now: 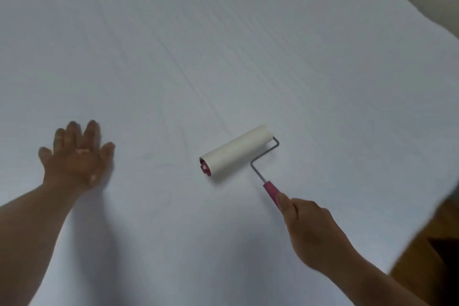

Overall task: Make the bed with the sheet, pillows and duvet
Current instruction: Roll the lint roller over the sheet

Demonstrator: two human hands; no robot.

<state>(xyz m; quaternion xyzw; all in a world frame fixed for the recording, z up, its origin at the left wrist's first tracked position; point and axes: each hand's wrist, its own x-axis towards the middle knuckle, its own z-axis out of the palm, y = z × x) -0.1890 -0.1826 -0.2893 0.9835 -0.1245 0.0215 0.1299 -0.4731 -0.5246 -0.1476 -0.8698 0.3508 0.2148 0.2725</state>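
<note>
1. Step in hand, as I read it: sheet prep. The sheet [223,45] is spread flat over the bed [437,35] and reaches its right edge. Faint creases run up the middle.
2. Your right hand [308,226] has its fingers wrapped round the pink handle [272,191] of a lint roller [236,153]. The drum lies on the sheet, toward the near right of the bed and well in from the right edge.
3. Your left hand [77,156] is toward the near left, fingers spread and straight, holding nothing. It's blurred, so I can't tell whether the palm presses the sheet or hovers just over it.
4. Pillows and duvet aren't in view. My guess is the task is early: sheet down, the rest to come.
5. The next move likely calls for rolling the drum along the creased middle strip. Flatten your left palm to pin the fabric so it doesn't bunch ahead of the drum.
6. Near the right edge, ease off the pressure. The sheet overhangs the wooden floor [427,256] there and could drag loose.
</note>
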